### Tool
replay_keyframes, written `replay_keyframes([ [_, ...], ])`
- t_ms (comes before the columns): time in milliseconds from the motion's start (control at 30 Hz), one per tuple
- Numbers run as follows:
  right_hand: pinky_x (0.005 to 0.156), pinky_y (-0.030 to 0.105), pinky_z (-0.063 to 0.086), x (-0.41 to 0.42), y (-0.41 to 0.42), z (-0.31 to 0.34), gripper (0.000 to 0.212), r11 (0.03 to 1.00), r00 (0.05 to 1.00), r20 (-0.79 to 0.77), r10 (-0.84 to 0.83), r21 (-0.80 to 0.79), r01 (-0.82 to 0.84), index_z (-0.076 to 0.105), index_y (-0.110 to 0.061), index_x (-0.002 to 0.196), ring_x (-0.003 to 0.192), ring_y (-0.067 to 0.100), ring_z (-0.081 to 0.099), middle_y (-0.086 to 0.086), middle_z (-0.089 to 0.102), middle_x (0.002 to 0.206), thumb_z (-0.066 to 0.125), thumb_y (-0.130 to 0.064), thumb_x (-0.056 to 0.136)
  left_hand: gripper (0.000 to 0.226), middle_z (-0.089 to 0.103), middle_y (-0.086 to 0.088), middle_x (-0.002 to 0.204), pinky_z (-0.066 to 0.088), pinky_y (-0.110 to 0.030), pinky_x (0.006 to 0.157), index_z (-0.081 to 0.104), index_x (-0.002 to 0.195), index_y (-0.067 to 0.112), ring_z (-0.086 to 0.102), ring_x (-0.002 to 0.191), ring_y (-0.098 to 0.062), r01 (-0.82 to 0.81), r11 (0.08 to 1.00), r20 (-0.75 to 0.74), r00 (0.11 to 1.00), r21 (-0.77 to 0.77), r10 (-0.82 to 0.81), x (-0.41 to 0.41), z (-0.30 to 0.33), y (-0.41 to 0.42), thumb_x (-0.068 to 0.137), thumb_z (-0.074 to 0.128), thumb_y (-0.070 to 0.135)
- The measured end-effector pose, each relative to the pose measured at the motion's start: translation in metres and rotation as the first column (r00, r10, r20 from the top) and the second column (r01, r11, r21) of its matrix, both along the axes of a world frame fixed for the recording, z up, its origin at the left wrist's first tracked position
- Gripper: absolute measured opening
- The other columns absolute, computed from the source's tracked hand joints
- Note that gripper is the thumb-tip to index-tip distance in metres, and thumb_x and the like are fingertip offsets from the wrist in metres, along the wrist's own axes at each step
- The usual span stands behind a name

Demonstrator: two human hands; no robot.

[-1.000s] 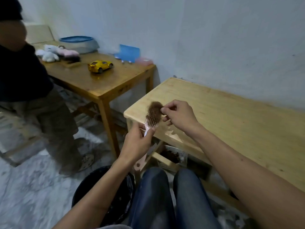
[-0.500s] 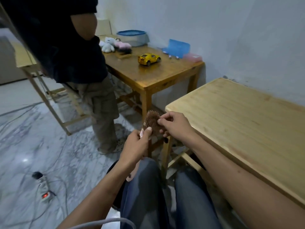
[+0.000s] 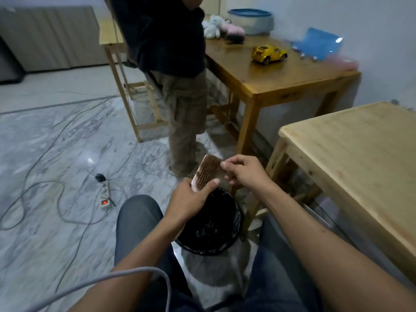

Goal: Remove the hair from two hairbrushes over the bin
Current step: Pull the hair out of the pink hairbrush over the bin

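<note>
Power strip (image 3: 105, 194) on the marble floor, far left of the bin, red switch lit, cables trailing from it. Grey cable (image 3: 126, 275) arcs across the near foreground.

Left hand (image 3: 189, 199) above the bin's left rim, grip clamped on the lower end of the hairbrush (image 3: 206, 173). Brush tilts up and right from that hand, bristle face toward the camera, directly over the bin's far edge. Brown hair (image 3: 217, 172) matted along the brush's right side.

Bin (image 3: 209, 224) stands on the floor between the person's two knees, lined with a black bag.

Right hand (image 3: 244, 171) above and right of the bin, fingertips together pinching the hair at the brush's upper right edge.

Second person (image 3: 171, 64) stands beyond the bin, dark top, khaki trousers.

Dark wooden counter (image 3: 281, 79) behind and right of the bin carries a yellow toy car (image 3: 269, 54). Pale wooden counter (image 3: 351, 154) to the bin's right.
</note>
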State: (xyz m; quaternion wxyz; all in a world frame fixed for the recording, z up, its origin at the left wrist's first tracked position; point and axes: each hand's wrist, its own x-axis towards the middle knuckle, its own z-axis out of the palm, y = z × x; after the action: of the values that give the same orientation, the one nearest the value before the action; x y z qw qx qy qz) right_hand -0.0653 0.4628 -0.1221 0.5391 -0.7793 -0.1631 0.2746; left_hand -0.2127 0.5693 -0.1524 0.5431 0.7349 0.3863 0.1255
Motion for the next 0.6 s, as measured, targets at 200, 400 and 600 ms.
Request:
replay_keyframes([
  [200,0.056,0.024,0.056,-0.005,0.02,-0.03,0.012,0.997,0.999,-0.052,-0.007,-0.073,0.003,0.074,-0.006,0.095,0.072,0.015,0.073,0.008,0.075,0.087,0.07,-0.018,0.096,0.051,0.056,0.003,0.066,0.042,-0.036,0.059,0.051,0.072,0.02,0.058,0.065,-0.021,-0.093,0.986,-0.115,0.987,0.142,0.11,-0.026,-0.027,0.014,0.084,0.062,0.068],
  [400,0.074,0.039,0.062,0.009,0.015,-0.042,0.013,0.979,0.974,-0.126,-0.187,-0.108,0.174,0.073,-0.009,0.092,0.072,0.021,0.069,0.01,0.074,0.078,0.065,-0.016,0.099,0.064,0.051,-0.009,0.06,0.04,-0.038,0.055,0.045,0.068,0.015,0.051,0.053,-0.025,-0.277,0.961,-0.083,0.957,0.015,0.277,-0.043,-0.04,0.038,0.076,0.058,0.077],
  [600,0.069,0.037,0.063,0.005,0.024,-0.048,0.013,0.978,0.97,-0.153,-0.19,-0.116,0.174,0.072,-0.014,0.092,0.08,0.025,0.074,0.008,0.074,0.096,0.06,-0.015,0.099,0.055,0.048,-0.002,0.064,0.037,-0.034,0.054,0.043,0.072,0.016,0.05,0.056,-0.018,-0.194,0.978,-0.032,0.98,0.072,0.197,-0.047,-0.034,0.035,0.086,0.064,0.064],
])
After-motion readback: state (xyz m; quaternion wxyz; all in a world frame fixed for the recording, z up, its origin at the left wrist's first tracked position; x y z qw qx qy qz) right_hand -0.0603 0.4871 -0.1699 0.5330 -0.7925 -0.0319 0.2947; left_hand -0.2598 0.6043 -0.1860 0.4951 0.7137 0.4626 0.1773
